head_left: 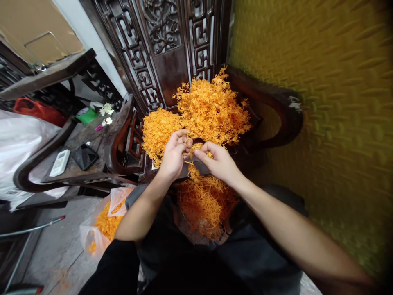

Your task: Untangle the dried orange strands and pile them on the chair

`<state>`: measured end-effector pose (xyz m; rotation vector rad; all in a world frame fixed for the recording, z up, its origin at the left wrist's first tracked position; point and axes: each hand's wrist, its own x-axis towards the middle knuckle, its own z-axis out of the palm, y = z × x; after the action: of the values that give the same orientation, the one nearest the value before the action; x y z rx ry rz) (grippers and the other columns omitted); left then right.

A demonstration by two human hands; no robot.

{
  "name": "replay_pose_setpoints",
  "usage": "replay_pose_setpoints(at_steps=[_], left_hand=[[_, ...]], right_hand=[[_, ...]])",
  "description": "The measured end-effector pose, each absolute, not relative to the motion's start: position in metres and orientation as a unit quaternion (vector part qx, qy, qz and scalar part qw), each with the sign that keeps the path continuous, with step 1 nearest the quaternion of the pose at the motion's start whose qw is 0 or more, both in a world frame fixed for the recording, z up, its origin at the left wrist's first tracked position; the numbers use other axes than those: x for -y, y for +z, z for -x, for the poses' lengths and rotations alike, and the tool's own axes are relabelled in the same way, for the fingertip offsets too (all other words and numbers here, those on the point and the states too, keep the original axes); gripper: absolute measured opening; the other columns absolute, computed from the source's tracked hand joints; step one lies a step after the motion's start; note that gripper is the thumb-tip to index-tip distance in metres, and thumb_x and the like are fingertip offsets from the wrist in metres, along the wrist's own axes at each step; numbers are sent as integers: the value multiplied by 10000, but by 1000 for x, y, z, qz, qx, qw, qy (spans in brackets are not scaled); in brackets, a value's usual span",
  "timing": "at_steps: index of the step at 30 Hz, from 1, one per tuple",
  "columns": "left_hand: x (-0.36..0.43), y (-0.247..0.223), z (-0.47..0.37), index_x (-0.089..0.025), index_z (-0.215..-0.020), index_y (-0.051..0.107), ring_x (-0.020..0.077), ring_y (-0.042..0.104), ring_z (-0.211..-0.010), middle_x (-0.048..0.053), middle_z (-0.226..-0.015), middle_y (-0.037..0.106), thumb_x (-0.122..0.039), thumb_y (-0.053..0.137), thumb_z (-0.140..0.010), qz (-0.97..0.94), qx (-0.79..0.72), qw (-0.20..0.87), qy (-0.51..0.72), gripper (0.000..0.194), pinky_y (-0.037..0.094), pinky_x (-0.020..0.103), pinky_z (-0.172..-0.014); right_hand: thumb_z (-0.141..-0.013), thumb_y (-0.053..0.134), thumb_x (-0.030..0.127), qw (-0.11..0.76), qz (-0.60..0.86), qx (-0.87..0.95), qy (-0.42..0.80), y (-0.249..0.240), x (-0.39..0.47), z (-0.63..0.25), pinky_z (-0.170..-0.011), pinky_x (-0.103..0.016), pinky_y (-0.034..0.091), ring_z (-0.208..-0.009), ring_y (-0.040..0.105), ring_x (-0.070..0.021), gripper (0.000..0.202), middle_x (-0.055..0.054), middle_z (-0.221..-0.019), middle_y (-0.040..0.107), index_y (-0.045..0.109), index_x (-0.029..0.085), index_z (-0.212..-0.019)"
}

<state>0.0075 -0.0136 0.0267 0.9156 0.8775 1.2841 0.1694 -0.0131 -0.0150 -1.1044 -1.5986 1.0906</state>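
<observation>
My left hand and my right hand meet over the front edge of a dark carved wooden chair. Both pinch the same thin orange strand between fingertips. Behind them a big heap of tangled orange stringy stuff fills the chair seat. A second mound of it lies below my hands, between my knees. A short length dangles from my fingers toward that lower mound.
A clear plastic bag with more orange strands sits on the floor at left. A second wooden chair holds a white remote and a black phone. A yellow embossed wall rises on the right.
</observation>
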Motion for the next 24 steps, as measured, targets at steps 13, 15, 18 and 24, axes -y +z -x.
replay_pose_setpoints(at_steps=[13,15,18,24], left_hand=[[24,34,-18,-189,-1071,535,88,396,-572,-29,-664,495,-53,537,-661,-385,-365,626,571,432,259,195,-520],[25,35,-18,-197,-1075,528,88,411,-581,-32,-664,483,-44,538,-667,-375,-351,641,571,436,246,188,-516],[25,41,-11,-203,-1060,528,85,425,-581,-35,-665,452,-27,534,-665,-335,-334,686,553,432,237,177,-504],[20,63,25,-196,-998,571,73,338,-509,-55,-627,338,-9,507,-668,-264,-326,653,631,384,219,164,-455]], right_hand=[[-945,581,642,460,412,622,482,-11,21,-157,-607,-279,362,-637,457,-127,474,14,-691,551,595,192,-798],[-948,599,603,496,423,604,458,-13,23,-153,-571,-273,333,-601,411,-118,457,31,-630,488,554,200,-739],[-924,652,519,539,430,555,465,-12,19,-152,-519,-265,304,-558,383,-107,400,36,-592,463,542,205,-702],[-797,629,362,662,400,322,547,4,-17,-207,-391,-250,144,-434,184,-83,230,83,-549,296,441,249,-725]])
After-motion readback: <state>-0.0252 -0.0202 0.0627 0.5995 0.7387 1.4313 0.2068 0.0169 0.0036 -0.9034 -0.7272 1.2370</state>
